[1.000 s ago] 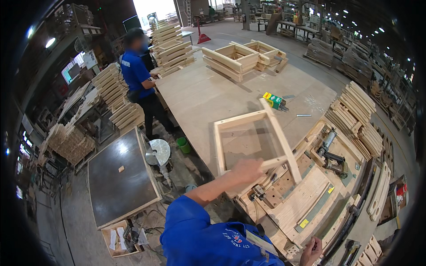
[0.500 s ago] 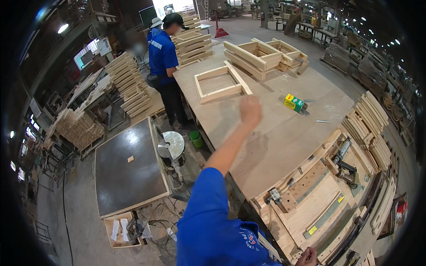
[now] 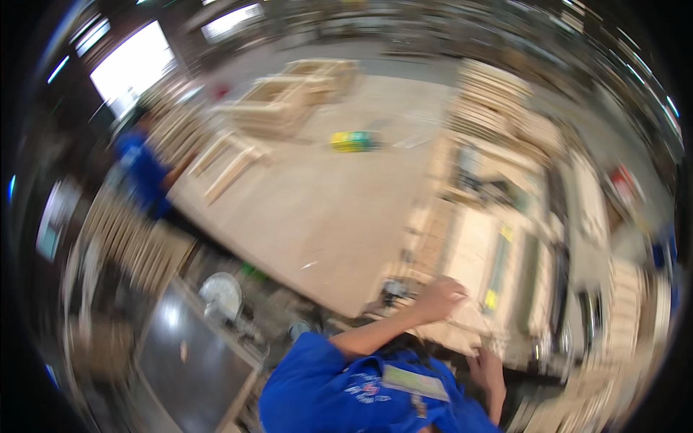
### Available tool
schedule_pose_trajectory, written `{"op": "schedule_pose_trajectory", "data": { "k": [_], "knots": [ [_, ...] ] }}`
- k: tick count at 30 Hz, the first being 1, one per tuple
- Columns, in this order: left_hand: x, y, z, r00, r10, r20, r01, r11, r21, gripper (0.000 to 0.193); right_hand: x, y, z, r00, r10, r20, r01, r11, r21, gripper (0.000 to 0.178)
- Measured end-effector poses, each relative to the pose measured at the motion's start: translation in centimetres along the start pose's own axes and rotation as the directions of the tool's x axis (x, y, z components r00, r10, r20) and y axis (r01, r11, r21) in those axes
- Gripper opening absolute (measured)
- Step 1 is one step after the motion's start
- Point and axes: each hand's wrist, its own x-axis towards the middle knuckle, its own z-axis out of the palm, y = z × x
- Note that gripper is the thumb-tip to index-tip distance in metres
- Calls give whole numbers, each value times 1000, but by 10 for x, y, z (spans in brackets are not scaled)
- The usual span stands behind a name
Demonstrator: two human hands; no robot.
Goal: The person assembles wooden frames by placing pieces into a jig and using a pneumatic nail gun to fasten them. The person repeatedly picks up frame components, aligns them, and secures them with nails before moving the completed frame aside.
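The left of 2 head-worn fisheye cameras is looking down from nearby, facing across the worktable (image 3: 339, 216).

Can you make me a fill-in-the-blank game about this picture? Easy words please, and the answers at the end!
1. The shirt on the person with the camera is coloured ____.
2. The small box on the big table is yellow and ____.
3. Higher or lower: the left hand shows ____ in the picture than the right hand.
4. The stacked frames are made of ____.

Missing words: blue; green; higher; wood.
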Motion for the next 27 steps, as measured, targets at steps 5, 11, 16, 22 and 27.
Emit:
{"op": "schedule_pose_trajectory", "data": {
  "k": [5, 11, 16, 22, 27],
  "knots": [
    [-22, 34, 14, 963, -148, 224, 175, 979, -104, 10, -32, 29, -11, 990, 142, 25, -142, 990, -13, 34],
    [-28, 81, 86, 866, -107, 488, 159, 985, -66, 11, -125, 98, -39, 946, 297, -130, -266, 940, 211, 37],
    [-20, 137, 150, 770, 106, 629, -2, 986, -164, 13, -253, 178, -72, 717, 557, -419, -425, 826, 370, 38],
    [-5, 196, 192, 721, 252, 645, -131, 964, -231, 14, -427, 319, -76, 144, 746, -651, -981, 192, 3, 25],
    [-13, 199, 198, 660, 283, 696, -146, 957, -251, 20, -482, 382, -59, 111, 885, -453, -992, 125, 0, 25]
  ]
}}
